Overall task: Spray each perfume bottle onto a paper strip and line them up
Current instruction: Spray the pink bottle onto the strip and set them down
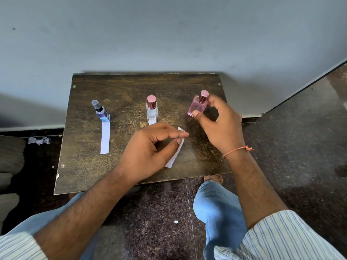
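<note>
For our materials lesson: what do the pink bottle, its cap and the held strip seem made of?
Pink bottle: probably clear glass or hard plastic, since tinted liquid shows through.
Its cap: glossy, metallic-looking pink; metal or coated plastic.
Paper strip in the left hand: thin matte white paper, bending slightly.

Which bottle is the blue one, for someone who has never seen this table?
Start at the dark wooden table against the wall, where three bottles stand in a row. The blue bottle is leftmost, with a paper strip before it. Only it has a clear cap; the others have pink caps.
</note>
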The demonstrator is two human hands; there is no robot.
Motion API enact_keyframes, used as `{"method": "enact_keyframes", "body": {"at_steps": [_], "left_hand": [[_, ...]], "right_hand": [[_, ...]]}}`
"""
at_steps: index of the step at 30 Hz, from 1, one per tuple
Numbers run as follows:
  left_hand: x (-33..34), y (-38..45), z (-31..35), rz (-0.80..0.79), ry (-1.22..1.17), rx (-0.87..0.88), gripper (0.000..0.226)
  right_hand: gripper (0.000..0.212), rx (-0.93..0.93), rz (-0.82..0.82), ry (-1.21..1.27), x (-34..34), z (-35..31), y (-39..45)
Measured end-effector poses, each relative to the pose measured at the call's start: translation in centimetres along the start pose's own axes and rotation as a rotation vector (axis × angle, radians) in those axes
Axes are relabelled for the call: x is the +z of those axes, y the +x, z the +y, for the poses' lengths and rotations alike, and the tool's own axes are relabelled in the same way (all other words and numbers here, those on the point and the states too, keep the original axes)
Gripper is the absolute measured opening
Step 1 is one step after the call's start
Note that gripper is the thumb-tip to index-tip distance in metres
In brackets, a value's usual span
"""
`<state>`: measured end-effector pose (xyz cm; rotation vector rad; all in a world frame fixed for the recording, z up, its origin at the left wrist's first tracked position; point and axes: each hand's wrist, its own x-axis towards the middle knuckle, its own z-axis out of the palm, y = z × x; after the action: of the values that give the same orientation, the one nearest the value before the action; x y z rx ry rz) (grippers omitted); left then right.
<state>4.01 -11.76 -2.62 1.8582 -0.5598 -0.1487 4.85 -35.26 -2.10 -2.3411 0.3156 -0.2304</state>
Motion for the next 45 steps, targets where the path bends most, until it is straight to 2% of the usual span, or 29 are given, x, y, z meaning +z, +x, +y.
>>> {"method": "enact_keyframes", "body": {"at_steps": [5,11,15,20,28,31,33,38,45], "left_hand": [[-1.1,-0.5,1.0,0.129,0.184,0.025,0.018],[-1.9,-0.8,1.7,0.197,0.287,0.018,0.024],[-2.1,-0.4,1.8,0.185,0.22,0.024,0.033],[-1.8,-0.1,1.2,0.142,0.051,0.005,0.027],[-2.1,0.2,0.6,0.264,-0.33,-0.203,0.021],[-2.0,0.1,0.4,0.263,-0.351,-0.241,0.019],[-1.8,-0.1,0.4,0.228,-0.351,-0.255,0.017],[-1.6,-0.4,1.3,0.129,-0.371,-0.267,0.028],[-1.7,-0.4,1.7,0.086,-0.438,-0.314,0.027]], "right_hand": [[0.029,-0.041,0.0,0.088,-0.5,-0.4,-0.6],[0.029,-0.161,-0.288,0.345,-1.2,-1.1,-2.0],[0.031,-0.236,-0.475,0.364,-1.0,-1.4,-2.8],[0.031,-0.213,-0.562,0.366,-0.4,-1.4,-3.0],[0.03,-0.079,-0.563,0.375,-1.1,-0.7,-2.7],[0.029,0.077,-0.629,0.609,-1.6,-1.6,-2.7],[0.031,0.168,-0.617,0.71,-1.6,-2.3,-2.9],[0.017,0.137,-0.48,0.618,-0.6,-2.8,-3.0],[0.009,0.146,-0.451,0.586,-0.3,-3.2,-3.1]]}}
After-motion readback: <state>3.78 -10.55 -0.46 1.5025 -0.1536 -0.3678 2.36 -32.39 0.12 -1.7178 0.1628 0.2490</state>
